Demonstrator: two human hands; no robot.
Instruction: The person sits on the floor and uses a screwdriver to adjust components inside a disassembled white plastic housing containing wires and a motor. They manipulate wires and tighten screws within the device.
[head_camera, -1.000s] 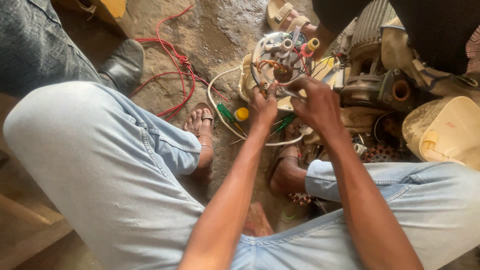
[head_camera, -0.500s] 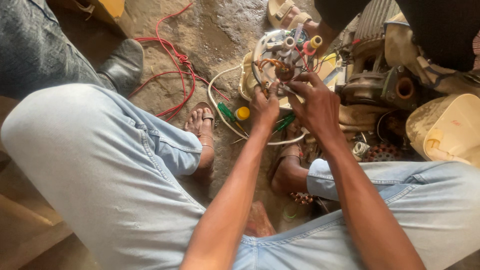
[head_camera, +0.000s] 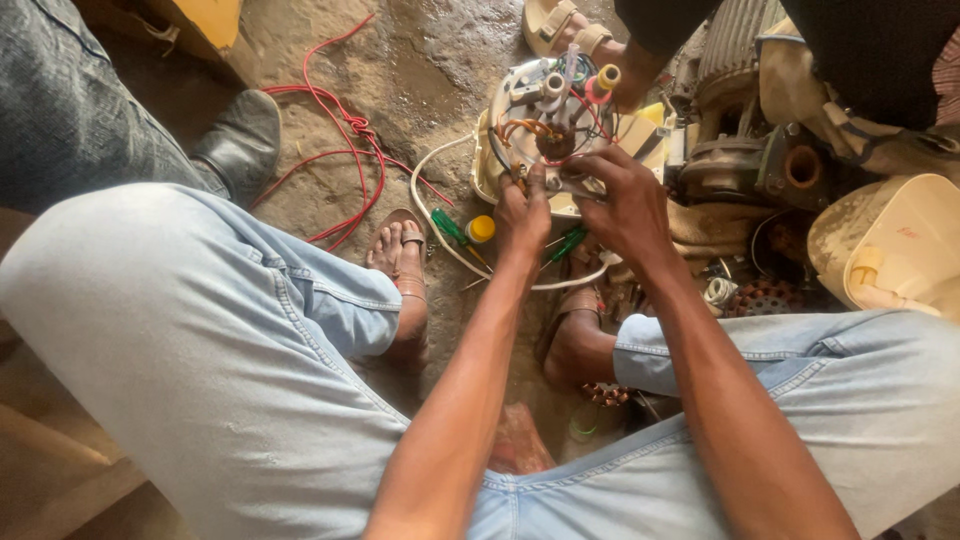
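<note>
Dirt floor (head_camera: 420, 60), far edge: opened appliance base (head_camera: 545, 120); left hand (head_camera: 522, 212) and right hand (head_camera: 620, 200), moved closer since, fingers pinching its wiring (head_camera: 530, 130).

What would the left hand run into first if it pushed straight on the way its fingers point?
Probably the wiring inside the round cream housing: the left hand points up-frame at it, fingertips almost touching. Depth is unclear.

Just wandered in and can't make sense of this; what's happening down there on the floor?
A seated person has both hands on a round cream appliance base full of wiring. The left hand and right hand pinch at its wires. A green screwdriver and red cable lie on the ground nearby.
</note>
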